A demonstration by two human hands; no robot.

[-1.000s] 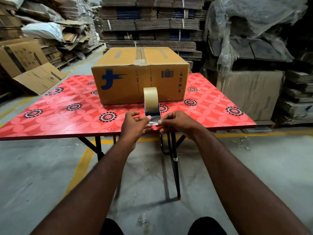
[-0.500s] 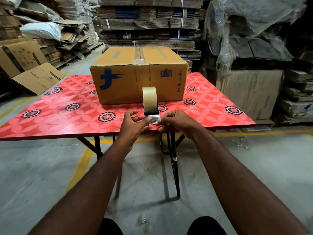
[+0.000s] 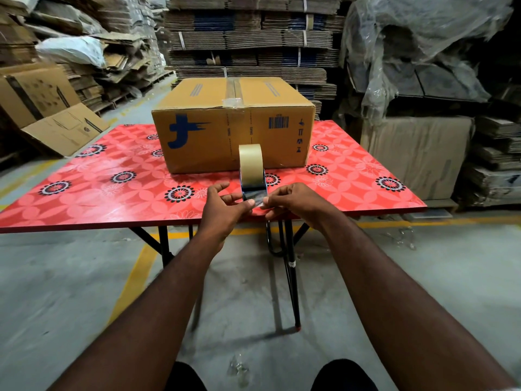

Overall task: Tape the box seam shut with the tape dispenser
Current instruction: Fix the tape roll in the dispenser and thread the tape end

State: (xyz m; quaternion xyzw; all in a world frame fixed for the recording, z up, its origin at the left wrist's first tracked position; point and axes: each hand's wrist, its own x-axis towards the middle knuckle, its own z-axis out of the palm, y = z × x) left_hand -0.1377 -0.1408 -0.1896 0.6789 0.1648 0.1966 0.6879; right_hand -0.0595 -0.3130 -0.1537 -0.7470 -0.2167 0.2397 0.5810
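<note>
Head camera's looking down over both outstretched arms at a red table with a floral pattern (image 3: 84, 198), so you get pretty much the view I've got standing next to this person. A brown cardboard box with a blue logo and a barcode on its near face (image 3: 234, 128) sits toward the far middle of the table, at about 12 o'clock from the hands, turned so its top seam (image 3: 233, 88) runs straight away from the person, which I'd guess is so the tape can be pulled along it in one go. That seam already looks to have a strip of tape on it, with a crinkly end folded over the near top edge. A beige roll of packing tape in its dispenser (image 3: 251, 165) stands upright on its edge between the box and the hands, just in front of the box; can't tell if it actually touches it. The left hand (image 3: 222, 210) has thumb and forefinger closed on the shiny loose end of tape (image 3: 253, 194), other fingers fanned out, and the right hand (image 3: 296, 201) pinches the same end from 3 o'clock, fingers curled. My read: they're peeling the end free to get it started. Stacks of flattened cardboard sheets (image 3: 248, 38) fill the background at 12 o'clock.
</note>
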